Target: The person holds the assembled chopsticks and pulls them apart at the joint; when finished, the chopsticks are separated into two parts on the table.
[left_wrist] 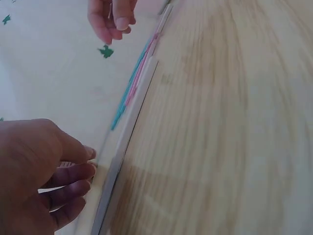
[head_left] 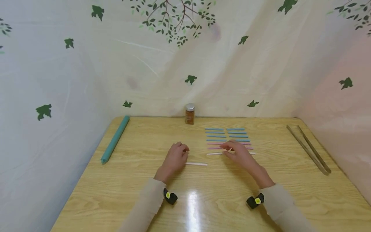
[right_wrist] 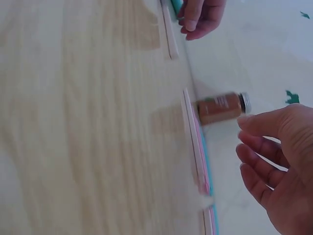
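My left hand (head_left: pixel 175 158) hovers with loosely bent fingers beside a single white stick (head_left: pixel 197 164), holding nothing. The left wrist view shows its thumb and fingertips apart, just left of that stick. My right hand (head_left: pixel 241 155) is over the right part of a pattern of thin sticks, its fingers also loosely bent around nothing. Blue sticks (head_left: pixel 214 129) lie in two columns at the back of that pattern. Pink sticks (head_left: pixel 214 148) come in front of them, then a row of white sticks (head_left: pixel 214 154) nearest me. The right hand partly hides the right column.
A spice jar (head_left: pixel 189 114) with a silver lid stands at the table's back edge. To the left lies a teal rod (head_left: pixel 115 140), and wooden tongs (head_left: pixel 308 149) lie to the right. A patterned cloth (head_left: pixel 162 77) hangs behind the wooden table (head_left: pixel 116 193).
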`<state>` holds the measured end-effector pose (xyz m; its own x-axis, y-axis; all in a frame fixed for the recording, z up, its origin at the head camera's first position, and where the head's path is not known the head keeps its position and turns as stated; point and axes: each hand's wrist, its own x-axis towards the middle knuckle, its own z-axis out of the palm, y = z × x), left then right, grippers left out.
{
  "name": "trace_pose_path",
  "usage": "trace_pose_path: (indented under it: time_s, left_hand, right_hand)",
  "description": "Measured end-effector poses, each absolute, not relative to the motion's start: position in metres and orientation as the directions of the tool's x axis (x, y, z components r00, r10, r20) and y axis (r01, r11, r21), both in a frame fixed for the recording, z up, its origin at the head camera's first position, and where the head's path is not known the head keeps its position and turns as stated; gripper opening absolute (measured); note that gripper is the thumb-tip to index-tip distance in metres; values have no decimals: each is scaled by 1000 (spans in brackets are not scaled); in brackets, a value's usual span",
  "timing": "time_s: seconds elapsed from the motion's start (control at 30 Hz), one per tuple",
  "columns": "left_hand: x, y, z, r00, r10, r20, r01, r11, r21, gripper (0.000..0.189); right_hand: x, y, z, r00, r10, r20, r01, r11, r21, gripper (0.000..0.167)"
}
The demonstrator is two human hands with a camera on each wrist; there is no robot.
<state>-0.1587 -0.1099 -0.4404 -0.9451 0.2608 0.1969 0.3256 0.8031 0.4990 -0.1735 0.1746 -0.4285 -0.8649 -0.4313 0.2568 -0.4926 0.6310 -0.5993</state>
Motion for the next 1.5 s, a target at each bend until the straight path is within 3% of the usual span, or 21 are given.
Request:
trace_pose_path:
  time_s: [0.27, 0.5, 0.73, 1.13, 1.3, 1.5]
  left_hand:
    - [-153, -145, -438, -947, 296, 120, 311, 763, 567, 10]
    - [-149, -156, -440, -907, 404, 120, 398, 727, 559, 7]
    - [-150, -156, -447, -889, 442, 121, 433, 721, 541, 7]
    - [-149, -155, -446, -888, 454, 77, 416, 720, 555, 5]
    - [-148, -155, -436, -883, 469, 18, 381, 693, 612, 4]
    - [-151, -150, -424, -846, 533, 28, 451, 686, 571, 9]
  right_hand:
    - [-166, 139, -437, -837, -486, 250, -508, 523, -684, 26]
    - [-161, 122, -442, -821, -540, 185, -484, 487, -727, 26]
    - [-159, 117, -449, -808, -580, 105, -473, 533, -702, 22]
    - [-159, 113, -452, -782, -617, 85, -513, 561, -650, 5]
    - [-157, 112, -445, -801, -587, 122, -515, 569, -641, 4]
    - [-157, 112, -432, -803, -571, 171, -538, 570, -621, 5]
